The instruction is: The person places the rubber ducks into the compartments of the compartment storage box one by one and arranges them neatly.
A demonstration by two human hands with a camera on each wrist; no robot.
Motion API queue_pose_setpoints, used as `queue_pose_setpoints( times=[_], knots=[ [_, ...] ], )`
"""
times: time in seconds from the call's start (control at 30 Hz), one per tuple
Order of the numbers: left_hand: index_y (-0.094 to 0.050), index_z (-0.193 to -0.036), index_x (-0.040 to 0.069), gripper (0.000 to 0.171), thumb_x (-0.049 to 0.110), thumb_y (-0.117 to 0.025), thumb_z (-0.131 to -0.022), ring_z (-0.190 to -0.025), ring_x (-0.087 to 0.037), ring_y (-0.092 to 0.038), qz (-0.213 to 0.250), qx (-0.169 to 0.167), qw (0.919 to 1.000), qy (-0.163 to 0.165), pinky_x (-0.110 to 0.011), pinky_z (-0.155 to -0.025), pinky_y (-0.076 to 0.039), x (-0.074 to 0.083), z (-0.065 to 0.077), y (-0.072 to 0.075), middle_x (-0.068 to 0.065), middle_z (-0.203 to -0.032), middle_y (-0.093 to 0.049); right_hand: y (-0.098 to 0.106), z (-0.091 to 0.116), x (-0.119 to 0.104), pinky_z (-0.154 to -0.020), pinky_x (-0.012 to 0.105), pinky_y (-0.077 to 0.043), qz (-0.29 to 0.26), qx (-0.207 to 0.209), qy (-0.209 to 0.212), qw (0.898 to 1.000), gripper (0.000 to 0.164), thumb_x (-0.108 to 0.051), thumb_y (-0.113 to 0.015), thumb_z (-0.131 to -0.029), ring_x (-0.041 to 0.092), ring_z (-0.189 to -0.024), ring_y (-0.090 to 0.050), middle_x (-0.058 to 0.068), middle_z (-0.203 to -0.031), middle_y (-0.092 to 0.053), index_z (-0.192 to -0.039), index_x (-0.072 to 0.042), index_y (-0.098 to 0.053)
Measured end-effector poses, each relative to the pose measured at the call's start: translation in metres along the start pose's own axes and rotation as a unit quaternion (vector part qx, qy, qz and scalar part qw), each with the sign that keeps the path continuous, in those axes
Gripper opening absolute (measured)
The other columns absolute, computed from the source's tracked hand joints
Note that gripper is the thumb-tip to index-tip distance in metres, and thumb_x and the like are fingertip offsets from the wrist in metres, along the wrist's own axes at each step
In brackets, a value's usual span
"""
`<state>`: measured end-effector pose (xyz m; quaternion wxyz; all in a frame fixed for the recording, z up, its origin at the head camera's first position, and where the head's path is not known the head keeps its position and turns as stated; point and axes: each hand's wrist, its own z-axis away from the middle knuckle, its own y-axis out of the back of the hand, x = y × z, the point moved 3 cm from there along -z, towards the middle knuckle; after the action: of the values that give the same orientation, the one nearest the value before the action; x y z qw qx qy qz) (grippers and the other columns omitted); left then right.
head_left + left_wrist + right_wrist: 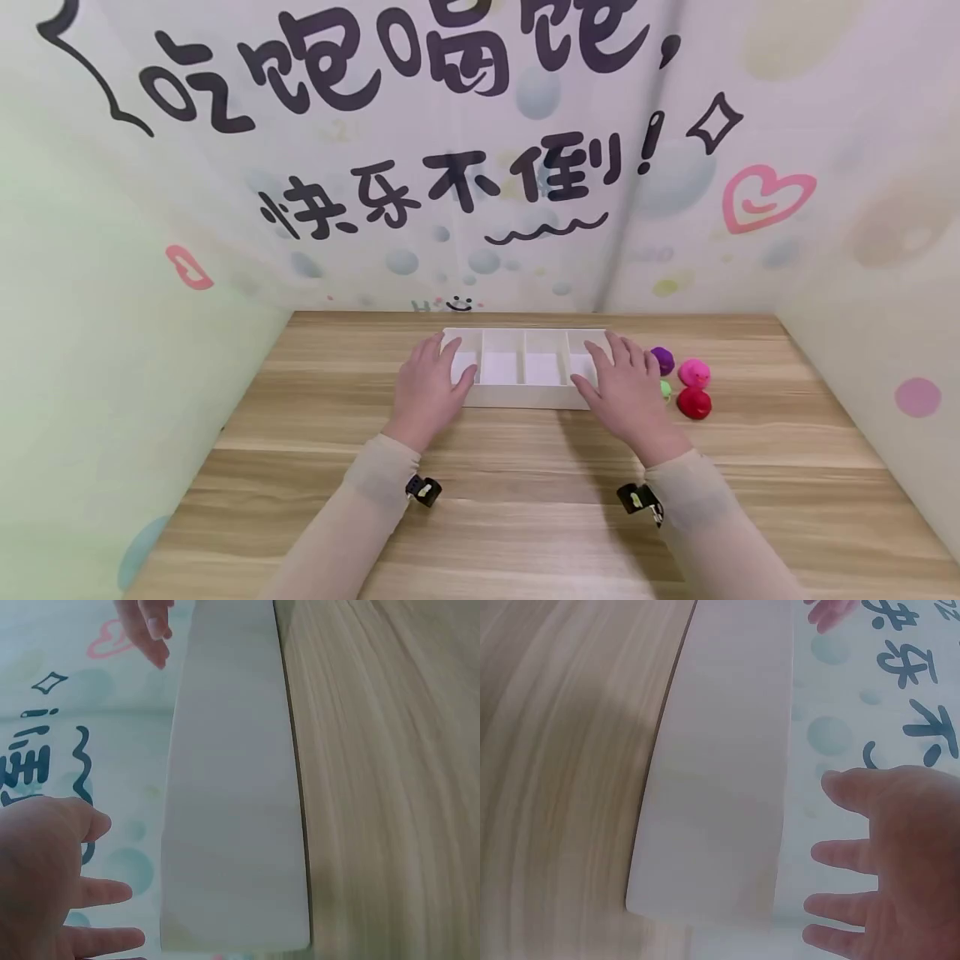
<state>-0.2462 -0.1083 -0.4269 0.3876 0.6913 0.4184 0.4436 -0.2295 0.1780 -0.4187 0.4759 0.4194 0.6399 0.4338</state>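
Note:
A long white box with a row of several open compartments lies on the wooden table, its long side facing me. Over its left end is my left hand, fingers spread and slightly bent. My right hand is over the right end in much the same pose. Both wrist views show the box's plain white side, with the fingers of the left hand and of the right hand spread apart above its upper edge. The compartments that show hold nothing.
Just right of my right hand sit several small rubber ducks: a purple one, a pink one, a red one and a partly hidden green one. A printed wall covering rises behind the table.

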Motion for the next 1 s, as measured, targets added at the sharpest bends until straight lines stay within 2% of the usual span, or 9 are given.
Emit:
queue_pose_setpoints(
  times=[0.4, 0.67, 1.0],
  knots=[
    [-0.058, -0.144, 0.010, 0.054, 0.044, -0.059, -0.102, -0.142, -0.036, -0.047, 0.004, -0.004, 1.0000, -0.002, -0.053, -0.110, -0.048, -0.020, 0.000, -0.001, -0.016, -0.152, -0.053, 0.016, 0.002, 0.038, -0.112, 0.074, -0.021, 0.016, 0.019, 0.023, 0.999, 0.059, -0.043, -0.055, -0.103, 0.052, -0.144, -0.029, 0.027, -0.157, -0.037, -0.150, -0.008, -0.046],
    [-0.061, -0.140, 0.009, 0.051, 0.040, -0.065, -0.099, -0.139, -0.033, -0.050, 0.027, -0.006, 0.9983, -0.052, -0.051, -0.109, -0.049, -0.034, 0.000, -0.005, -0.012, -0.151, -0.054, 0.018, 0.013, 0.065, -0.109, 0.074, -0.021, -0.018, 0.047, 0.011, 0.999, 0.051, -0.038, -0.057, -0.103, 0.053, -0.141, -0.033, 0.027, -0.157, -0.039, -0.145, -0.008, -0.052],
    [-0.063, -0.137, 0.009, 0.039, 0.030, -0.061, -0.104, -0.137, -0.032, -0.051, 0.080, -0.007, 0.9932, -0.084, -0.049, -0.112, -0.047, -0.042, 0.000, -0.008, -0.011, -0.146, -0.057, 0.016, 0.023, 0.086, -0.105, 0.076, -0.025, -0.051, 0.074, -0.001, 0.996, 0.043, -0.031, -0.061, -0.103, 0.056, -0.135, -0.038, 0.029, -0.152, -0.046, -0.138, -0.006, -0.059]
  ],
)
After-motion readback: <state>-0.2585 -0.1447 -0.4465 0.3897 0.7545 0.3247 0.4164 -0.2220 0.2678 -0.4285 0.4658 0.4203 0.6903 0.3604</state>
